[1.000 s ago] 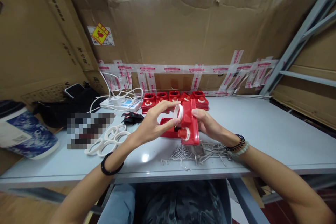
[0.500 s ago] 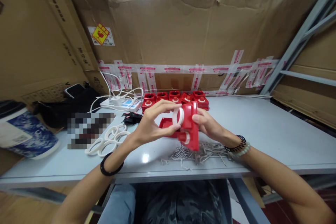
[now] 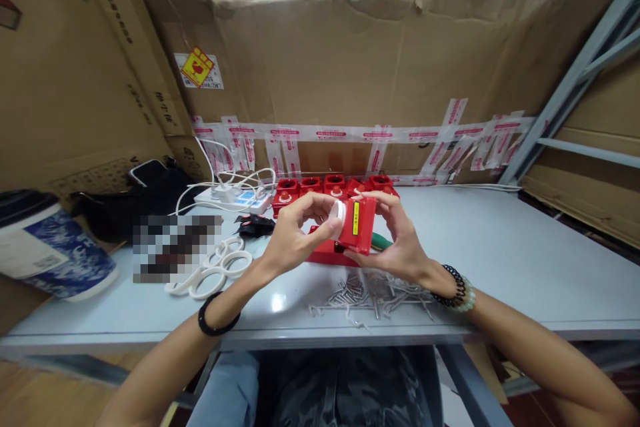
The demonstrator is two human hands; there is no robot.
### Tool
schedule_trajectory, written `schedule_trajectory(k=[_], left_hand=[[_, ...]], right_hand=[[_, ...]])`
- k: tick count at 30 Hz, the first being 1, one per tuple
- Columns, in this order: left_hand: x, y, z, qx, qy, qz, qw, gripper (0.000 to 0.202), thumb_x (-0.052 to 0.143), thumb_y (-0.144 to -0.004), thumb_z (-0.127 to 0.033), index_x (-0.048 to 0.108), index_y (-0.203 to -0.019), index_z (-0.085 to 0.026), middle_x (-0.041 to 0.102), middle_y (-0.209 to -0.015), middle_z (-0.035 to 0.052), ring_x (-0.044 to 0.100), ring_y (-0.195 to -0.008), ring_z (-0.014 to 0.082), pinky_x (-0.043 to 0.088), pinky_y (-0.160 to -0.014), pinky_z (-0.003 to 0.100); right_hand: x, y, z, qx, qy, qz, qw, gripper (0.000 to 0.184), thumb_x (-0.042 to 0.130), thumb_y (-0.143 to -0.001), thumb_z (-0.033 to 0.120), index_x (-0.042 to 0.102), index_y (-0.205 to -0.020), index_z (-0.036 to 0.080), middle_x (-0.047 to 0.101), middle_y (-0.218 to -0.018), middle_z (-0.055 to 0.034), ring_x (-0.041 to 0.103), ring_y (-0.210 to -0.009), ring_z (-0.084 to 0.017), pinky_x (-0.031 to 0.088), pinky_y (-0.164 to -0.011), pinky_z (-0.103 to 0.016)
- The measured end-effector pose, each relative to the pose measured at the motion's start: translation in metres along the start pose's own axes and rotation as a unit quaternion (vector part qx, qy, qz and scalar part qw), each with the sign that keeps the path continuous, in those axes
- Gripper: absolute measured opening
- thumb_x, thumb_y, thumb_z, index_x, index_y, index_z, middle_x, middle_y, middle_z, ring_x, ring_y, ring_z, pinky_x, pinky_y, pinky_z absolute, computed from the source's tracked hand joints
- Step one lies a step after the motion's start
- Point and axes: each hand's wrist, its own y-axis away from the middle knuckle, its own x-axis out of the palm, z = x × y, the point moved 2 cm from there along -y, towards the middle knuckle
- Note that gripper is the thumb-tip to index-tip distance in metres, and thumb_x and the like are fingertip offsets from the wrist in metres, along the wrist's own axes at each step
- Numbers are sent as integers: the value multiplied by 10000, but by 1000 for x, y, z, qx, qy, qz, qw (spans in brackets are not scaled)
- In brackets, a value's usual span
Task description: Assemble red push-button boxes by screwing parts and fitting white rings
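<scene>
A red plastic housing (image 3: 367, 227) with a yellow label is held above the table, turned with its side toward me. My right hand (image 3: 404, 237) grips it from the right, thumb below and fingers on top. Between thumb and fingers of my left hand (image 3: 290, 235) is a white ring (image 3: 339, 215), pressed up to the housing's left end. Whether the ring is seated cannot be made out. Under my hands lies a red open box part (image 3: 324, 255), partly covered. A green handle (image 3: 381, 241) shows behind my right hand. Metal screws (image 3: 350, 293) lie in a loose pile nearer me.
Several red housings (image 3: 285, 197) line the back of the table. Loose white rings (image 3: 192, 287) lie at left, near a black object (image 3: 254, 225). Farther left stand a power strip (image 3: 245, 200) with cables, a black bag and a large cup (image 3: 70, 253). Cardboard (image 3: 320, 67) walls the back.
The housing has been turned, so its labelled side now faces me. My right hand has shifted its grip around it, and the white ring has come against its end.
</scene>
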Motion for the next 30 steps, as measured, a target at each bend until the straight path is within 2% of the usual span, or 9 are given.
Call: schedule_trajectory(k=[7,12,14,19,24,26,30], left_hand=[[3,1,0,-59,34,-15,998,309,630,-824,-440,582,-917,-149,633,-818,33,597,-734,135,474,-690,250],[5,1,0,-88,32,-13,996,320,572,-850,-482,558,-824,-163,588,-688,-15,538,-606,106,427,-604,227],[5,1,0,-92,32,-4,995,346,544,-860,-501,530,-765,-169,555,-629,-32,510,-564,100,412,-584,224],[5,0,0,-98,39,21,994,422,477,-876,-555,458,-675,-184,523,-541,-46,483,-505,98,395,-549,226],[5,-1,3,-134,57,42,989,464,457,-866,-595,447,-637,-191,498,-500,-47,477,-468,104,388,-509,234],[5,-1,5,-150,70,50,985,477,457,-860,-608,453,-628,-191,493,-496,-43,468,-462,106,378,-492,235],[5,-1,6,-174,77,59,980,496,460,-847,-633,474,-628,-189,483,-490,-41,439,-447,105,353,-464,236]], right_hand=[[-1,2,3,-152,132,-23,979,874,801,-600,167,367,-1354,247,542,-1246,-119,519,-1192,-283,417,-1017,-503],[-1,4,6,-215,240,-22,946,818,734,-693,131,324,-1383,289,484,-1307,-131,476,-1239,-306,471,-934,-533],[-1,5,8,-239,283,-23,929,765,724,-709,127,353,-1356,298,480,-1307,-125,463,-1252,-314,476,-915,-533],[1,6,15,-289,350,-29,890,482,674,-766,119,508,-1185,289,484,-1288,-90,449,-1270,-287,489,-904,-472],[2,7,16,-330,393,-33,858,407,714,-763,246,572,-1108,411,531,-1248,-15,472,-1255,-247,491,-845,-395],[2,9,13,-320,383,-11,866,441,732,-747,271,576,-1105,477,562,-1226,11,492,-1237,-255,464,-857,-408],[3,9,7,-228,302,38,925,557,754,-729,270,540,-1127,596,600,-1204,68,534,-1195,-256,387,-935,-439]])
